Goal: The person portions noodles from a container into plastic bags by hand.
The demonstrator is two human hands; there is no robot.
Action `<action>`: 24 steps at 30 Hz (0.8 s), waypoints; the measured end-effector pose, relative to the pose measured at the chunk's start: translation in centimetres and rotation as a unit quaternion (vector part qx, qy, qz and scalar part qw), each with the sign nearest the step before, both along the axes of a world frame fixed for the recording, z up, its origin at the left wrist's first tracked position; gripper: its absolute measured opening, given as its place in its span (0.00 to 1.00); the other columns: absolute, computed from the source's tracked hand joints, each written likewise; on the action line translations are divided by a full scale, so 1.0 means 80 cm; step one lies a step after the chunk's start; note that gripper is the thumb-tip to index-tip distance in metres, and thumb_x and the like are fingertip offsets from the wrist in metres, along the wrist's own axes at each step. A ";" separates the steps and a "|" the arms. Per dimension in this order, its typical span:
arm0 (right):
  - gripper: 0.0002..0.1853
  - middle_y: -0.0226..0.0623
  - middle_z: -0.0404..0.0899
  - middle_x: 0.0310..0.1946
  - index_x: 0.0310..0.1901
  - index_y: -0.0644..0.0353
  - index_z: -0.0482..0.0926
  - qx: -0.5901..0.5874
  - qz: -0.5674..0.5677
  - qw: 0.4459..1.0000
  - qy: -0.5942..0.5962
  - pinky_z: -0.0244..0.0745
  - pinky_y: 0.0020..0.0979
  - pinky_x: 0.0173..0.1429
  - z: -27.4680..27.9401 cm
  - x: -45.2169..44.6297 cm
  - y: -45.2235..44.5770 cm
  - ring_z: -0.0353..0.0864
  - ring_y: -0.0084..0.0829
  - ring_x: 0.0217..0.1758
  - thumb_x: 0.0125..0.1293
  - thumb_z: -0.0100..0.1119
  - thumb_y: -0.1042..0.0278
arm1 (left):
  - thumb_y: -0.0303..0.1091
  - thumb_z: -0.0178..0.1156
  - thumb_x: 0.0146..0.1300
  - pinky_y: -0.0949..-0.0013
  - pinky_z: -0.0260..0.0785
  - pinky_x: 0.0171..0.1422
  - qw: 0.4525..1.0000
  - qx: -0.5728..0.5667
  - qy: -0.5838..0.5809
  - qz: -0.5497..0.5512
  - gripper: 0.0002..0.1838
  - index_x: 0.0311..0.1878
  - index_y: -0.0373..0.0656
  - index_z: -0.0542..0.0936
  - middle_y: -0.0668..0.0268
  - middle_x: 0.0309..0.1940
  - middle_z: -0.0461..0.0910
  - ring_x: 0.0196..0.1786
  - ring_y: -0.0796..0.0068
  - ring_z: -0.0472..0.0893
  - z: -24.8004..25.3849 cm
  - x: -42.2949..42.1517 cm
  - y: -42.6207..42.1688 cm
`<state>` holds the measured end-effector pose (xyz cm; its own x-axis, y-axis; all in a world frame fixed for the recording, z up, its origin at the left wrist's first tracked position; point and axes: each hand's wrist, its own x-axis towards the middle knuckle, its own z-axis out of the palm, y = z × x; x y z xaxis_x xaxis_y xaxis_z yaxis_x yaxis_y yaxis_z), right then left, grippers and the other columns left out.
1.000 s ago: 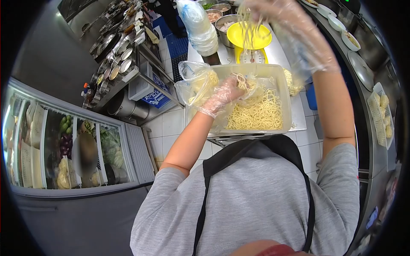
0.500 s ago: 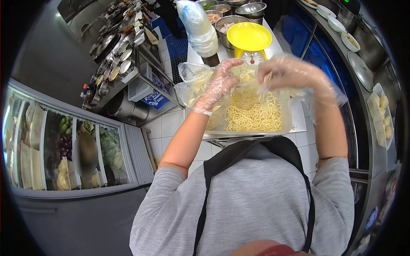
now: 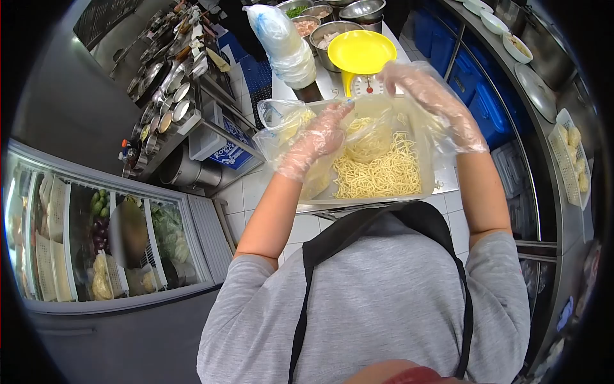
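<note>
My left hand (image 3: 325, 131), in a clear plastic glove, grips the rim of a clear plastic bag (image 3: 369, 142) with noodles in it. The bag rests over a pale plastic tub (image 3: 422, 121), where loose yellow noodles (image 3: 377, 176) cover the bottom. My right hand (image 3: 425, 89), also gloved, is raised above the tub's far right corner, beside the yellow kitchen scale (image 3: 362, 52). Its fingers point left and are too smeared to show whether they hold anything. More bagged noodles (image 3: 297, 121) lie at the tub's left side.
Behind the tub stand a tall stack of plastic-wrapped containers (image 3: 281, 48) and several metal bowls (image 3: 334, 35) of ingredients. A glass-topped fridge (image 3: 109, 224) is on the left. A counter along the right carries a white basket (image 3: 571, 157) and a metal lid (image 3: 536, 93).
My right hand has moved away from the bag, up and to the right toward the scale. My left hand stays at the bag, slightly lower. The view has shifted a little.
</note>
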<state>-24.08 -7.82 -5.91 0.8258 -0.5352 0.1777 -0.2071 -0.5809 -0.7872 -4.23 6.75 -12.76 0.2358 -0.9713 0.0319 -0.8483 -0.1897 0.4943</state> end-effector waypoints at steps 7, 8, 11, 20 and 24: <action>0.23 0.44 0.83 0.39 0.46 0.60 0.81 -0.014 0.134 0.931 0.339 0.74 0.39 0.48 -0.128 0.013 -0.012 0.81 0.40 0.42 0.57 0.62 0.50 | 0.21 0.53 0.51 0.71 0.74 0.51 0.920 0.060 0.386 0.015 0.34 0.67 0.44 0.66 0.63 0.62 0.70 0.44 0.75 0.78 0.001 -0.003 -0.001; 0.25 0.47 0.82 0.41 0.46 0.62 0.80 -0.056 0.141 0.912 0.381 0.73 0.40 0.51 -0.132 0.007 0.012 0.80 0.43 0.45 0.57 0.61 0.48 | 0.23 0.55 0.53 0.75 0.74 0.48 0.860 0.003 0.511 -0.001 0.31 0.65 0.44 0.69 0.63 0.60 0.72 0.38 0.80 0.76 -0.012 0.002 -0.005; 0.32 0.52 0.78 0.48 0.51 0.65 0.76 -0.127 0.129 0.895 0.409 0.71 0.39 0.56 -0.145 0.011 0.058 0.77 0.46 0.51 0.54 0.63 0.44 | 0.26 0.59 0.56 0.80 0.74 0.43 0.769 -0.081 0.634 0.004 0.26 0.61 0.41 0.72 0.63 0.54 0.76 0.31 0.86 0.74 0.014 -0.011 -0.018; 0.44 0.58 0.58 0.66 0.65 0.65 0.62 -0.124 0.040 0.922 0.364 0.59 0.40 0.69 -0.163 -0.008 0.073 0.62 0.52 0.68 0.54 0.64 0.42 | 0.19 0.55 0.56 0.72 0.66 0.27 0.575 -0.318 0.747 -0.099 0.08 0.40 0.34 0.74 0.65 0.27 0.70 0.25 0.72 0.70 0.150 0.053 -0.151; 0.44 0.56 0.54 0.69 0.66 0.62 0.62 -0.129 0.036 0.918 0.373 0.58 0.41 0.70 -0.164 -0.009 0.072 0.60 0.52 0.69 0.55 0.62 0.40 | 0.15 0.50 0.57 0.79 0.62 0.28 0.640 -0.334 0.684 -0.104 0.06 0.38 0.32 0.73 0.67 0.25 0.66 0.23 0.77 0.63 0.148 0.052 -0.204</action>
